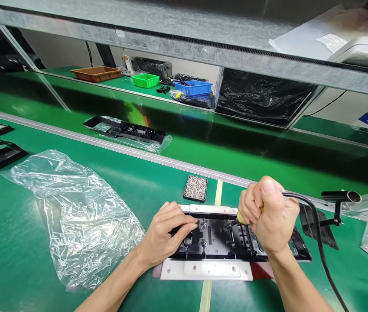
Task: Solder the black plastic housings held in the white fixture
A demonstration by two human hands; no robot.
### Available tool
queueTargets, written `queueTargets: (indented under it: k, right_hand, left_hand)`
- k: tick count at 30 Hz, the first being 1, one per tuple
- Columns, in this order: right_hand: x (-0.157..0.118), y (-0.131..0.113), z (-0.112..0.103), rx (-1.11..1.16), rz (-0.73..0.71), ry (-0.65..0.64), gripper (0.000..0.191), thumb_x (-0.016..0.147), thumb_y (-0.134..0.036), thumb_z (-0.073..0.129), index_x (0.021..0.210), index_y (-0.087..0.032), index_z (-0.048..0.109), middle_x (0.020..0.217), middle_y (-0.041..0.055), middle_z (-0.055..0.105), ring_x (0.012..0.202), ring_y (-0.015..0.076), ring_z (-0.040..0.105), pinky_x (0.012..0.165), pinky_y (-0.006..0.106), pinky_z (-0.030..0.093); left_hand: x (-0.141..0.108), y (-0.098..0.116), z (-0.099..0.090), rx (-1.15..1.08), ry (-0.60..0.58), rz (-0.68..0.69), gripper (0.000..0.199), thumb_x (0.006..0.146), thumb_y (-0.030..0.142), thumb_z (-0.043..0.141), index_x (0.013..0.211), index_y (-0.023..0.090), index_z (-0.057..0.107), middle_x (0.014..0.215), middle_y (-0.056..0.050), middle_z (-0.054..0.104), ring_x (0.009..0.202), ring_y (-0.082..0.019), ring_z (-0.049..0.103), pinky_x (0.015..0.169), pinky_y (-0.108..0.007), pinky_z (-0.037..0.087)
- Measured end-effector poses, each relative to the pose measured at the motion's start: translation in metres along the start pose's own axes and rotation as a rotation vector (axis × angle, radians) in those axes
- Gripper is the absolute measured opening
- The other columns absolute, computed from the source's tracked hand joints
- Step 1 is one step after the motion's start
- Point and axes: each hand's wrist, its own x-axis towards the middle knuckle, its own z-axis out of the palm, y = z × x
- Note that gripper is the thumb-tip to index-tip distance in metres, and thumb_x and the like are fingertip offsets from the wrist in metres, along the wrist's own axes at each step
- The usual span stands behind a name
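Glossy black plastic panel [214, 247] between the hands [171, 234] [268, 214]; crinkled, shiny clear plastic bag [83, 216] left of them, on a smooth green table [157, 186]; dull, mottled grey metal beam [170, 47] beyond.

A broad crumpled clear plastic bag [86, 216] blocks low passage left of the left hand's [167, 234] fingers. Ahead of them, smooth green tabletop [144, 190] leaves a lane between the bag and a small black tray of metal pieces [196, 188]. Between both hands' fingers, short posts rise from a long black plastic panel [218, 238], leaving room only above them. A yellow-gripped tool [242, 218] fills the right hand's [270, 216] fingers; right of these, a thick black cable [320, 242] arches before a dark metal tube stand [336, 196].
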Motion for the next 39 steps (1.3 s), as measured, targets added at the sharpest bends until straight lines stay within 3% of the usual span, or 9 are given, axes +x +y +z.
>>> queueTargets:
  k: [39]
  right_hand:
    - [0.0019,-0.002,0.0032,0.005,-0.033,-0.025,0.049,0.099,-0.041,0.06,0.06,-0.02,0.037,0.047,-0.0054,0.032,0.037,0.0073,0.03,0.031,0.02,0.024]
  left_hand:
    - [0.0023,0.0021,-0.0025,-0.004,0.009,0.034,0.012,0.103,0.016,0.063,0.108,0.025,0.07,0.081,0.0,0.063,0.077,-0.018,0.05,0.075,-0.036,0.032]
